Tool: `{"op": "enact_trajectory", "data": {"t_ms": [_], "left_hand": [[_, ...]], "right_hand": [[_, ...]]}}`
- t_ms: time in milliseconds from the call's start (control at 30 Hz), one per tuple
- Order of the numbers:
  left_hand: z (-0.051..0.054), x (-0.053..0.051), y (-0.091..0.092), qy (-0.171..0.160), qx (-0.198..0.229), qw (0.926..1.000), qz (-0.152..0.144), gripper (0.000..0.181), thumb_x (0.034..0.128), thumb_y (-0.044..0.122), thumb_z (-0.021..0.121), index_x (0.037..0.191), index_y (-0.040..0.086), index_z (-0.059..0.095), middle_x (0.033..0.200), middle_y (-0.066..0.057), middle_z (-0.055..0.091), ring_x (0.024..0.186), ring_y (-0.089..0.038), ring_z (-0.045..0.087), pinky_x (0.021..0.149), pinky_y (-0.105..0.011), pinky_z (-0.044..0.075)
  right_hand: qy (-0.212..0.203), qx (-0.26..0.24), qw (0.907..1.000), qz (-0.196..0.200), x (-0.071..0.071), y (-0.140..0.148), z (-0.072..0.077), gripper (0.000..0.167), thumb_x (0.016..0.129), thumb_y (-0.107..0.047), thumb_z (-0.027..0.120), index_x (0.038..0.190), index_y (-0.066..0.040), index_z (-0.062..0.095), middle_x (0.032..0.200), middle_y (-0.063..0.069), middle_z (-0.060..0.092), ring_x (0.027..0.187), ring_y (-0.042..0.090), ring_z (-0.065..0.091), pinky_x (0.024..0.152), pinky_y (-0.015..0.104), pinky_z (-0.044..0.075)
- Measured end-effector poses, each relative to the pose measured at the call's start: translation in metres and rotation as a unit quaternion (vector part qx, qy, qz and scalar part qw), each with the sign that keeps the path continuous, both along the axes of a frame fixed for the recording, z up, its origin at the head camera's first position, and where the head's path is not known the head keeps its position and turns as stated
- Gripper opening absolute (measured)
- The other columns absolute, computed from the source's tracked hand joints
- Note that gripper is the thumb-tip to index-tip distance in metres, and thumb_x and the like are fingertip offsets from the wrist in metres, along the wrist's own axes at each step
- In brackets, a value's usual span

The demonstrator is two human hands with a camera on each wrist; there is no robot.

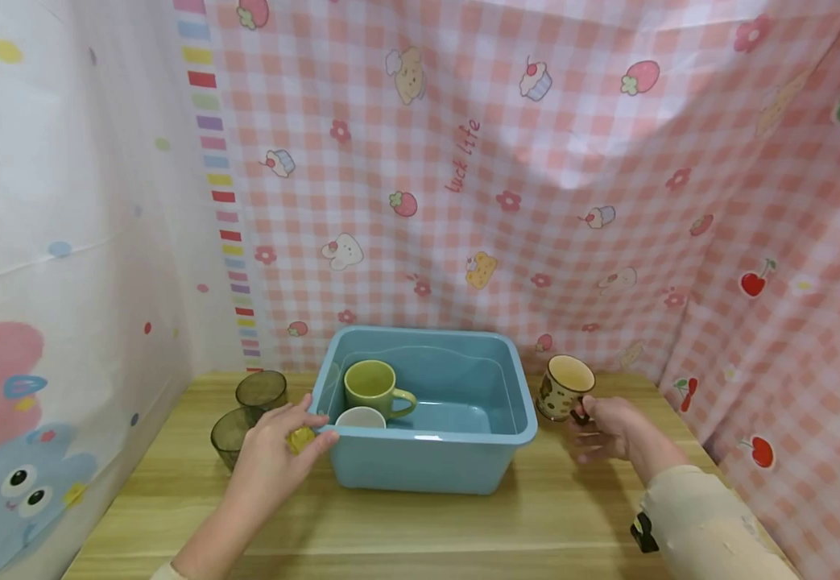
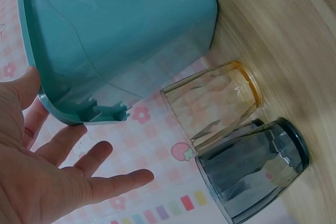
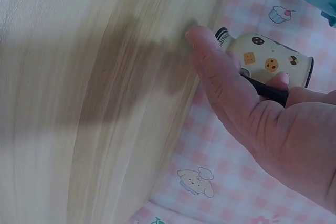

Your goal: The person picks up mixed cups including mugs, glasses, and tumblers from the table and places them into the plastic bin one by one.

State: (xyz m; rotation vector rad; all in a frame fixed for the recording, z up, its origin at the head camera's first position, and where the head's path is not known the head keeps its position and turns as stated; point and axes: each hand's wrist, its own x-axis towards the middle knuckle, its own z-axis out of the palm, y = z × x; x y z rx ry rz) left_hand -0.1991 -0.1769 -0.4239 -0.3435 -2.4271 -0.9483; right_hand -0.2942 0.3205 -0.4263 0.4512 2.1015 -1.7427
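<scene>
My left hand [image 1: 272,453] pinches the front left corner of a blue plastic bin [image 1: 423,463] between thumb and forefinger, its other fingers spread. Inside the bin, at its left end, are a green mug [image 1: 370,380] and a white cup [image 1: 361,418], mostly hidden by the front wall. To the right of the bin, my right hand [image 1: 611,431] holds a cream mug [image 3: 273,59] with cookie pictures by its dark handle [image 3: 268,92]. The mug is upright; whether it touches the table I cannot tell.
Left of the bin stand smoky drinking glasses [image 1: 261,390] and an amber-tinted glass [image 2: 218,106], partly hidden behind my left hand in the head view. The wooden table [image 1: 405,532] ends at a pink checked curtain [image 1: 463,266] behind the bin.
</scene>
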Motion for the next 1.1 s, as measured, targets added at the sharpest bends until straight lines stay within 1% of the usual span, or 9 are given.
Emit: {"op": "enact_trajectory", "data": {"t_ms": [167,300,433,533,600,733,833,967,1100], "left_hand": [[-0.004,0.002,-0.002,-0.004,-0.004,1.0,0.007,0.022,0.0868,0.023,0.091,0.103,0.009,0.083,0.142,-0.02,0.069,0.129,-0.051,0.066,0.103,-0.071,0.053],[-0.004,0.003,-0.003,0.001,-0.006,0.9999,0.008,0.022,0.0868,0.023,0.091,0.102,0.01,0.083,0.141,-0.02,0.07,0.127,-0.052,0.066,0.102,-0.072,0.053],[-0.002,0.002,-0.004,0.01,-0.005,0.9999,0.004,0.021,0.0876,0.024,0.09,0.102,0.011,0.084,0.14,-0.02,0.071,0.125,-0.053,0.066,0.101,-0.072,0.054],[-0.002,0.002,-0.005,0.009,-0.002,1.0,0.002,0.021,0.0879,0.025,0.09,0.102,0.011,0.084,0.14,-0.02,0.071,0.126,-0.054,0.066,0.102,-0.072,0.053],[-0.002,0.001,-0.004,0.005,-0.002,1.0,0.001,0.02,0.088,0.025,0.09,0.103,0.012,0.084,0.14,-0.02,0.071,0.126,-0.054,0.066,0.102,-0.072,0.053],[-0.002,0.001,-0.003,0.002,-0.002,1.0,0.0,0.021,0.088,0.025,0.09,0.103,0.012,0.084,0.141,-0.02,0.07,0.127,-0.054,0.066,0.103,-0.072,0.053],[-0.001,0.001,-0.002,0.005,0.001,1.0,0.001,0.02,0.088,0.024,0.09,0.102,0.012,0.084,0.14,-0.02,0.071,0.126,-0.054,0.066,0.103,-0.073,0.052],[0.0,0.0,-0.001,0.005,0.002,1.0,-0.003,0.019,0.088,0.024,0.09,0.101,0.012,0.083,0.139,-0.021,0.071,0.125,-0.054,0.066,0.103,-0.073,0.052],[-0.002,-0.001,0.0,0.001,0.002,1.0,-0.001,0.02,0.0879,0.024,0.09,0.102,0.012,0.083,0.141,-0.02,0.07,0.126,-0.054,0.066,0.104,-0.074,0.051]], "right_hand": [[0.008,0.008,0.9999,0.009,0.004,0.0,-0.001,0.044,0.118,-0.033,0.025,0.102,-0.008,0.058,0.112,0.013,0.064,0.118,0.039,0.062,0.097,0.064,0.059],[0.012,0.015,0.9996,0.019,0.005,-0.001,-0.001,0.044,0.118,-0.034,0.025,0.1,-0.009,0.056,0.112,0.012,0.064,0.122,0.042,0.061,0.098,0.065,0.059],[0.016,0.019,0.9995,0.022,0.004,-0.001,0.001,0.044,0.118,-0.035,0.025,0.099,-0.01,0.055,0.109,0.01,0.064,0.12,0.04,0.063,0.097,0.065,0.059],[0.015,0.012,0.9996,0.021,0.003,0.001,0.003,0.044,0.118,-0.036,0.025,0.1,-0.01,0.056,0.108,0.009,0.064,0.117,0.038,0.063,0.099,0.067,0.058],[0.013,0.009,0.9996,0.022,0.003,0.002,0.004,0.045,0.118,-0.035,0.024,0.102,-0.009,0.056,0.108,0.009,0.064,0.119,0.04,0.063,0.101,0.068,0.056],[0.015,0.013,0.9995,0.026,0.005,0.005,0.007,0.044,0.119,-0.034,0.021,0.103,-0.009,0.054,0.109,0.008,0.064,0.134,0.053,0.055,0.103,0.07,0.055],[0.019,0.018,0.999,0.035,0.006,0.007,0.009,0.044,0.119,-0.035,0.02,0.103,-0.01,0.053,0.113,0.009,0.063,0.144,0.058,0.045,0.104,0.07,0.054],[0.017,0.023,0.9986,0.045,0.007,0.01,0.011,0.044,0.118,-0.035,0.017,0.103,-0.011,0.051,0.122,0.013,0.061,0.148,0.06,0.039,0.106,0.07,0.053],[0.018,0.025,0.9984,0.048,0.008,0.011,0.013,0.044,0.118,-0.036,0.017,0.104,-0.012,0.051,0.13,0.018,0.059,0.15,0.062,0.035,0.107,0.07,0.052]]}}
